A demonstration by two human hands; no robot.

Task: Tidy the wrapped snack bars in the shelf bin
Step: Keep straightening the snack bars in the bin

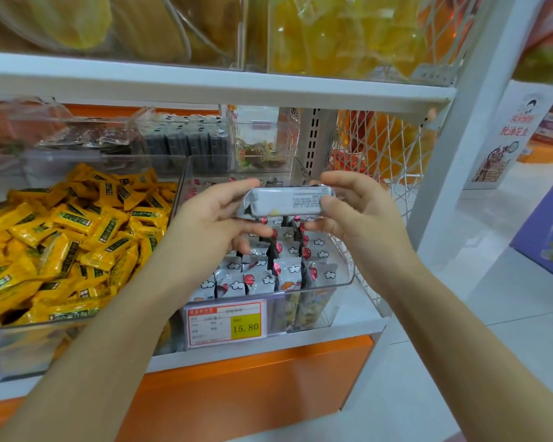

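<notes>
Clear bin [330, 286] of snack bars [260, 278], bar [288, 201] held

Both hands [288, 215] gripping a snack bar [286, 200], above shelf bin [342, 282]

Shop aisle, bright even light. White metal shelving unit: upper shelf board [205, 81] runs across the view, with a white upright post [457, 148] at its right end and a perforated upright strip [313, 138] at the back. Orange panel [253, 378] sits below the lower shelf edge, and an orange strip [109, 110] shows behind the goods. White net [383, 145] closes the shelf's right side; orange and yellow bags show through it. Clear bins on the upper shelf hold yellow bagged goods [332, 36]. Pale glossy floor [508, 330] to the right. White stand with red characters [511, 129] far right, purple box [546, 231] near it, cropped.
</notes>
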